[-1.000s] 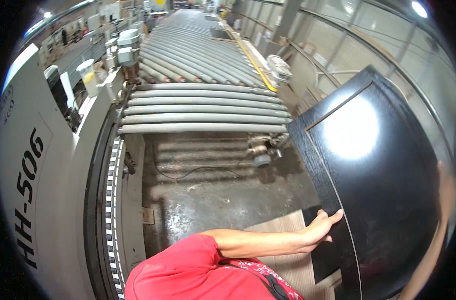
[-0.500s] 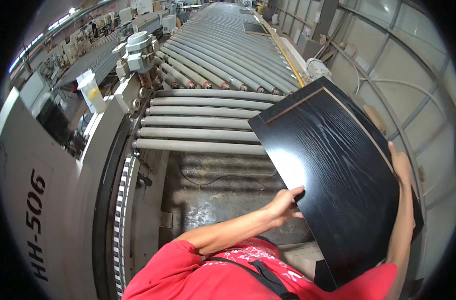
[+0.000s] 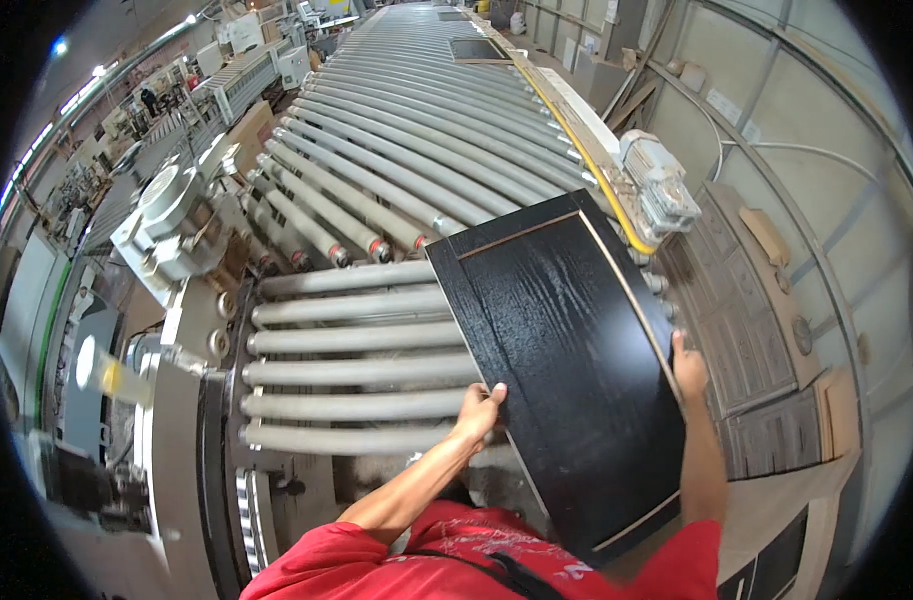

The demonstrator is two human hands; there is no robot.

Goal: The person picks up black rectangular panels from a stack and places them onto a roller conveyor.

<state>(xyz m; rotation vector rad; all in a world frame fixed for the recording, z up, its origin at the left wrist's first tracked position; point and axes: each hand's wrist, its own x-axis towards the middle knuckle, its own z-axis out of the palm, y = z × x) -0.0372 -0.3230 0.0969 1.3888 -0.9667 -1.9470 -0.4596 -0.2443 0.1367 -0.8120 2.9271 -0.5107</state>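
Between my two hands is a black cabinet door panel (image 3: 567,340) with wood grain and a thin brown line framing its middle. My left hand (image 3: 480,410) grips its left edge, thumb on the face and fingers underneath. On the opposite long edge, my right hand (image 3: 688,368) is closed round the rim, its fingers partly hidden. The panel's far end lies over the right part of the near grey rollers (image 3: 357,372). Its near end tilts down beside my red shirt. Whether its underside touches the rollers cannot be made out.
A long roller conveyor (image 3: 427,110) runs away ahead, with a dark panel (image 3: 479,49) farther along it. A yellow rail (image 3: 577,140) and a grey motor (image 3: 657,180) border its right side. Another motor (image 3: 182,215) stands left. Carved grey panels (image 3: 742,330) lean at the right wall.
My hands and the panel have moved left and forward over the near rollers. The view has shifted closer to the conveyor. Both hands keep their hold.
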